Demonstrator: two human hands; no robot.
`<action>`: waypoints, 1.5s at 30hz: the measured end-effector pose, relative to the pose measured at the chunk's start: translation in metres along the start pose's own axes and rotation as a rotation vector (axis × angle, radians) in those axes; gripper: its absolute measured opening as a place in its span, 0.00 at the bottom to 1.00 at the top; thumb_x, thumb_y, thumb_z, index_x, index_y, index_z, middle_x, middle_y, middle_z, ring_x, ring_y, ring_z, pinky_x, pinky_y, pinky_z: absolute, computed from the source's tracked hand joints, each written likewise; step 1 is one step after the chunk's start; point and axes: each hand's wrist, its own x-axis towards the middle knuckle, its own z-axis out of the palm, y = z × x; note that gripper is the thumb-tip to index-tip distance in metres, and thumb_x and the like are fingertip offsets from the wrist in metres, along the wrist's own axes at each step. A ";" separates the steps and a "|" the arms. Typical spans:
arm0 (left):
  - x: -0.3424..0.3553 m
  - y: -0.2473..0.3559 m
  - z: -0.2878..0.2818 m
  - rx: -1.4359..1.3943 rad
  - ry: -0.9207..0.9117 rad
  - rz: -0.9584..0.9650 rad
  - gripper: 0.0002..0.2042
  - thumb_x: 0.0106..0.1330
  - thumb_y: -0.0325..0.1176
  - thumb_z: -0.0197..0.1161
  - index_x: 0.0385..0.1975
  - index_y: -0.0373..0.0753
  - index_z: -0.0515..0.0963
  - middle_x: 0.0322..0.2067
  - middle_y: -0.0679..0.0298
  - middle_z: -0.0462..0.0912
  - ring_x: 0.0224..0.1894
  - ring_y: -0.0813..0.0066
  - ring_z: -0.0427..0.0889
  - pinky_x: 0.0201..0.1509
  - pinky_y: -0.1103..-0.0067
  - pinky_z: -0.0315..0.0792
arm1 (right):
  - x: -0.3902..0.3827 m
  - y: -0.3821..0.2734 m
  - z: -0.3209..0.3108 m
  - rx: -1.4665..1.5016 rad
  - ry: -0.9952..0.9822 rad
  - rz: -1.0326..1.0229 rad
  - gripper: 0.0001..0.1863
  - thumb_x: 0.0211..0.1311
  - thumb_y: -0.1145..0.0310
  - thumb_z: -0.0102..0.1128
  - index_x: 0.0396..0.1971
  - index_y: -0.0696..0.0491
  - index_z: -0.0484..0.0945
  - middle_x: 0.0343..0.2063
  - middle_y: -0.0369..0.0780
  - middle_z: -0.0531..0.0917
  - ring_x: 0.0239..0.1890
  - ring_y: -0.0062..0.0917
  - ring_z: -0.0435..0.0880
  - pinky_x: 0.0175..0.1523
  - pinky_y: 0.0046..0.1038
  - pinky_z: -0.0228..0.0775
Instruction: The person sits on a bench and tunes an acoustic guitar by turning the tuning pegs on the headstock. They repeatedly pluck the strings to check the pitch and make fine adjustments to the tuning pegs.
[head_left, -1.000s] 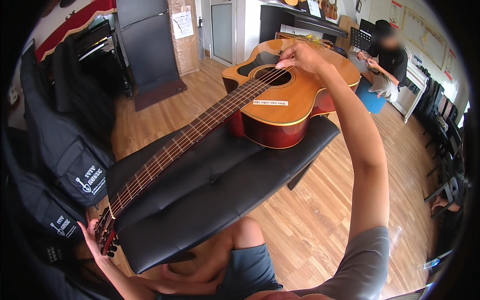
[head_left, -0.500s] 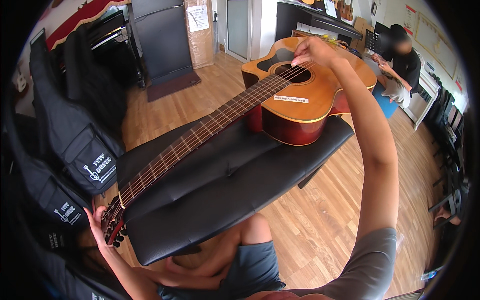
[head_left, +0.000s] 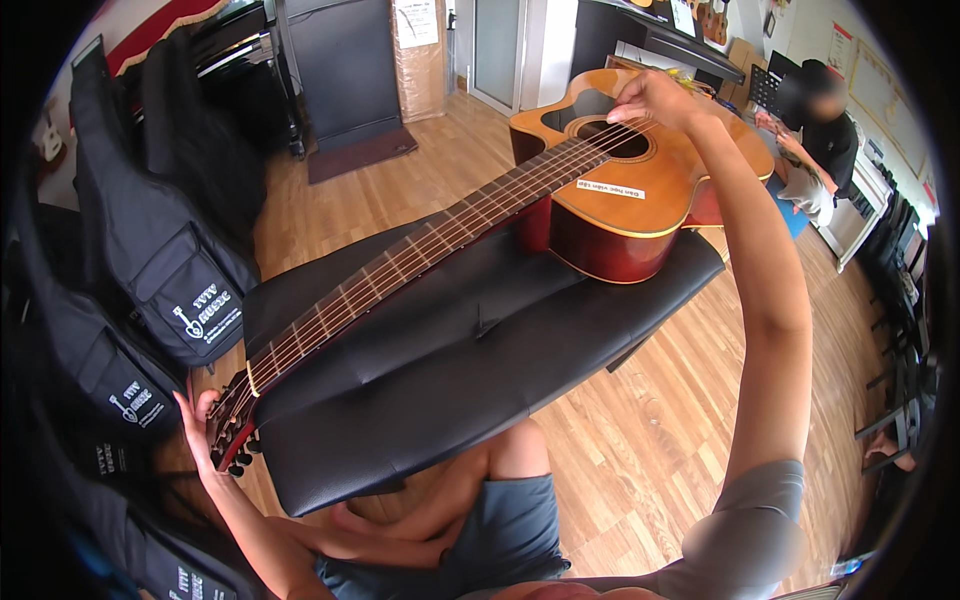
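An acoustic guitar (head_left: 690, 160) with an orange-brown top and dark red sides lies face up across a black padded bench (head_left: 470, 350). Its neck slants down to the left, and the headstock (head_left: 233, 415) reaches past the bench's left end. My left hand (head_left: 203, 430) is at the headstock's outer side, fingers bent round a tuning peg, one finger sticking up; the peg itself is mostly hidden. Over the sound hole (head_left: 628, 146), my right hand (head_left: 655, 100) has thumb and fingers drawn together at the strings. Whether a string is pinched between them cannot be made out.
Black padded instrument bags (head_left: 190, 280) stand along the left. My crossed legs (head_left: 470, 500) are beneath the bench's near edge. At the far right a person (head_left: 820, 130) sits beside a white keyboard (head_left: 865, 215). Black chairs (head_left: 895, 400) line the right wall.
The whole view has shifted slightly, so the guitar and bench appear a little further right. Both hands keep their places, left at the headstock and right at the strings.
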 end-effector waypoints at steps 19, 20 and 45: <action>0.044 -0.028 -0.060 -0.009 -0.492 -0.094 0.08 0.70 0.31 0.60 0.41 0.36 0.71 0.43 0.48 0.81 0.45 0.51 0.86 0.43 0.62 0.86 | -0.013 0.012 0.012 0.225 0.067 0.073 0.18 0.56 0.59 0.76 0.29 0.62 0.86 0.23 0.39 0.86 0.30 0.19 0.84 0.39 0.25 0.75; 0.051 -0.022 -0.114 -0.270 -0.394 -0.343 0.07 0.69 0.29 0.59 0.41 0.35 0.71 0.44 0.46 0.80 0.46 0.48 0.85 0.45 0.60 0.86 | 0.001 0.005 0.026 0.276 0.063 0.029 0.18 0.56 0.59 0.76 0.29 0.62 0.86 0.23 0.39 0.86 0.29 0.19 0.84 0.38 0.24 0.75; 0.037 -0.020 -0.031 0.005 -0.577 -0.113 0.28 0.64 0.46 0.70 0.49 0.25 0.71 0.43 0.45 0.83 0.43 0.57 0.88 0.47 0.67 0.85 | -0.011 0.007 0.009 0.268 0.035 0.031 0.18 0.53 0.60 0.78 0.25 0.62 0.84 0.22 0.38 0.85 0.28 0.20 0.83 0.37 0.25 0.74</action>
